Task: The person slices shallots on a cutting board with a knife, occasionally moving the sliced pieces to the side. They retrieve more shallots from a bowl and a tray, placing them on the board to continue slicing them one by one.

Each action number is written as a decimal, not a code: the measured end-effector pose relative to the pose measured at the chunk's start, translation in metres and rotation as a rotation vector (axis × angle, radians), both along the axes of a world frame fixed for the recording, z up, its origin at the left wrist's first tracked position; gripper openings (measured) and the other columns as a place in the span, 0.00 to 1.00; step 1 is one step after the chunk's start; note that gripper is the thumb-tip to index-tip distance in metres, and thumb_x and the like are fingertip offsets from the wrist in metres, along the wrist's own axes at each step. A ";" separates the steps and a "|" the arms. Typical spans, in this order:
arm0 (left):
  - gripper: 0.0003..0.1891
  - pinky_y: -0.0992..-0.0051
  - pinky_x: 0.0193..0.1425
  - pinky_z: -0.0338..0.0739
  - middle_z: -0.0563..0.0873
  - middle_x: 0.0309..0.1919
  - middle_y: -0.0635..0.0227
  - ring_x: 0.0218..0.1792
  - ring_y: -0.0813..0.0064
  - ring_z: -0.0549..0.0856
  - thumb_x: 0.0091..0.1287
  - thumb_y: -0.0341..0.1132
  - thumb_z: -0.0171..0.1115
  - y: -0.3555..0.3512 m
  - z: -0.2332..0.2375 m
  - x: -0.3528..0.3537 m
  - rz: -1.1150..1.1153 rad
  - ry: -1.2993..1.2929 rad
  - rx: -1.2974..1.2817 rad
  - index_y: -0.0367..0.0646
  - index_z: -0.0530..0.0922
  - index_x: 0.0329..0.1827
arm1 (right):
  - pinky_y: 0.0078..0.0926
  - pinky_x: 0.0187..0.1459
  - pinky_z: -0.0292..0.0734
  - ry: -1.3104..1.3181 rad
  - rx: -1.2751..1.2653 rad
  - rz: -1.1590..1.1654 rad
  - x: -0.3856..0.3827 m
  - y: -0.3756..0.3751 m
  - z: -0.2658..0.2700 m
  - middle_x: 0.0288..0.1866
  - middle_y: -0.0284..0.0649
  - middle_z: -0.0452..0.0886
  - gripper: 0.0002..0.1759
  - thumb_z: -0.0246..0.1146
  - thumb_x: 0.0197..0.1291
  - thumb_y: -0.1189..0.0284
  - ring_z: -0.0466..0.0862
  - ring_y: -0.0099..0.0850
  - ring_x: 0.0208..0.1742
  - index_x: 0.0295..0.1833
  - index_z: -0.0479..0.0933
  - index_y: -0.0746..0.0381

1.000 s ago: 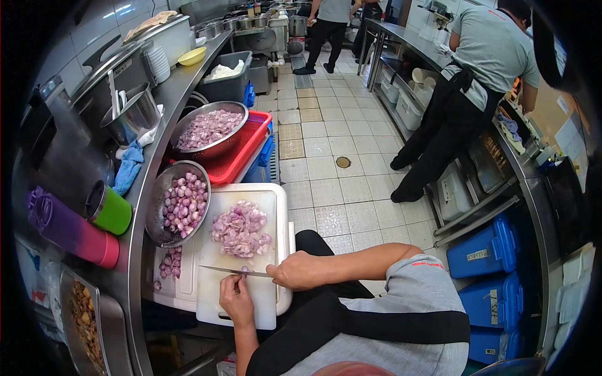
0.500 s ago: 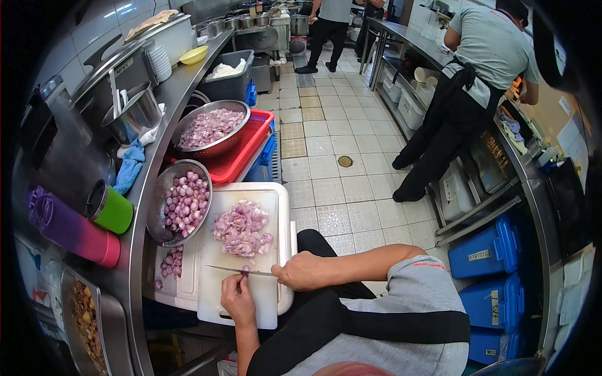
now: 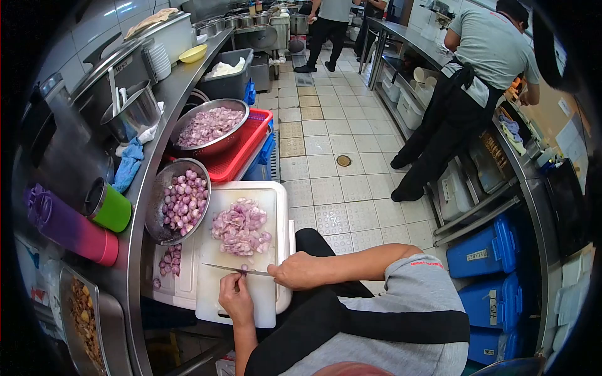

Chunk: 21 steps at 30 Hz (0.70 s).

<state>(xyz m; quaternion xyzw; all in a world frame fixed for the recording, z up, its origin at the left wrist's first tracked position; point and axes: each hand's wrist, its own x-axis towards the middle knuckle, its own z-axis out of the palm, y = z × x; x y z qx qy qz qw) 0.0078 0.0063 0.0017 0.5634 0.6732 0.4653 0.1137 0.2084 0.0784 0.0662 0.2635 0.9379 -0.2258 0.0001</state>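
Note:
In my right hand (image 3: 295, 271) is the handle of a knife (image 3: 219, 267), whose blade reaches left across the white cutting board (image 3: 213, 294). My left hand (image 3: 236, 297) pinches a small shallot (image 3: 244, 268) against the board, right at the blade. Just beyond the blade lies a heap of sliced shallots (image 3: 239, 227). Left of the board, a metal bowl (image 3: 150, 216) tilts and holds whole peeled shallots (image 3: 186, 200). Several more shallots (image 3: 170, 261) lie on the white tray or lid (image 3: 182, 296) under the board.
A colander (image 3: 235, 128) of sliced shallots stands on a red basket (image 3: 251, 147) ahead. Along the left runs a steel counter (image 3: 150, 182) with a green cup (image 3: 113, 207) and a purple-pink bottle (image 3: 78, 229). A co-worker (image 3: 486, 56) bends over the right counter; other people stand farther back.
Hardly anything differs. The whole view has shifted very slightly; both hands, the knife and the shallot keep about the same places on the board.

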 end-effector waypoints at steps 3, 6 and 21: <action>0.03 0.71 0.38 0.79 0.84 0.35 0.59 0.33 0.64 0.84 0.62 0.21 0.65 0.002 -0.001 0.001 -0.002 0.015 0.065 0.33 0.82 0.37 | 0.51 0.28 0.80 0.048 -0.007 -0.012 -0.012 0.005 -0.029 0.23 0.54 0.82 0.12 0.56 0.61 0.71 0.86 0.53 0.28 0.45 0.71 0.70; 0.03 0.71 0.38 0.80 0.84 0.34 0.59 0.33 0.64 0.84 0.62 0.21 0.65 0.001 0.002 0.002 0.004 0.012 0.028 0.33 0.81 0.37 | 0.51 0.23 0.77 0.086 0.060 -0.037 -0.020 0.007 -0.040 0.20 0.51 0.80 0.13 0.57 0.66 0.67 0.84 0.52 0.24 0.43 0.69 0.68; 0.02 0.70 0.37 0.78 0.83 0.33 0.60 0.32 0.65 0.83 0.62 0.22 0.66 0.000 0.003 0.003 0.013 0.014 0.029 0.34 0.81 0.36 | 0.51 0.25 0.78 -0.044 0.008 0.007 0.009 0.003 -0.002 0.20 0.51 0.80 0.17 0.57 0.69 0.63 0.85 0.53 0.25 0.45 0.69 0.69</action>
